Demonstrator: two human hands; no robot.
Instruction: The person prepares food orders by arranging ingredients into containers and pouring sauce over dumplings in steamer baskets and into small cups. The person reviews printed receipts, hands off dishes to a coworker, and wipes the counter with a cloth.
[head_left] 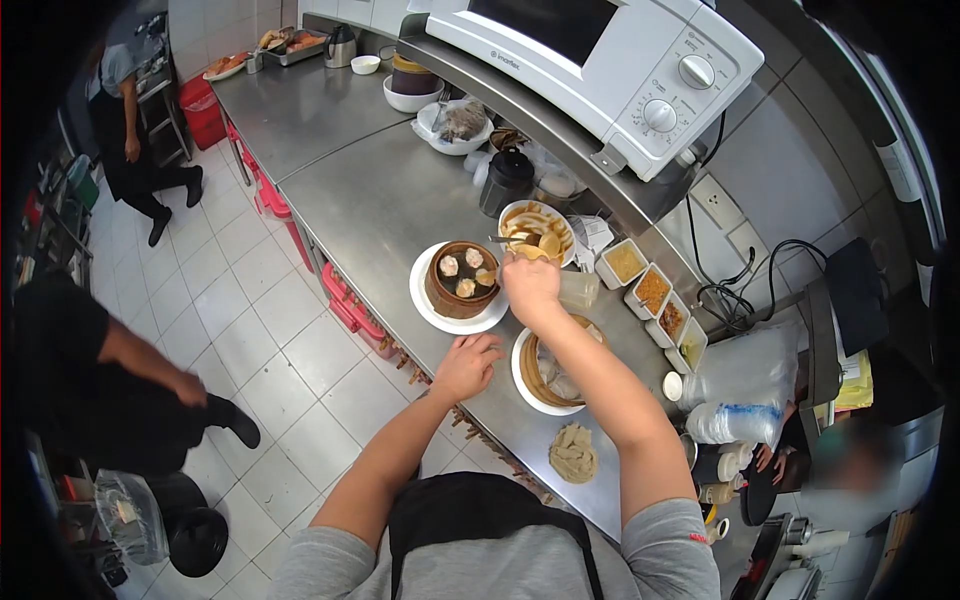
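Observation:
My right hand (pixel 530 288) is closed beside a bowl with brown sauce (pixel 515 218); a utensil lies in that bowl, and what the fingers hold is too small to make out. To its left, a round steamer basket (pixel 435 285) with several dumplings stands on a white plate (pixel 430 312). My left hand (pixel 468 367) rests near the counter edge just below that plate, fingers apart and holding nothing. Partly under my right forearm, a second steamer (pixel 541 374) stands on another white plate (pixel 522 384). A clear cup (pixel 580 290) stands right of my right hand.
A steel counter (pixel 350 190) runs to the back left. Small containers of toppings (pixel 653 290) line the right side, below a white microwave (pixel 600 70). A beige lump (pixel 573 453) lies near me. Two people (pixel 120 120) (pixel 90 380) are at the left; another is far right.

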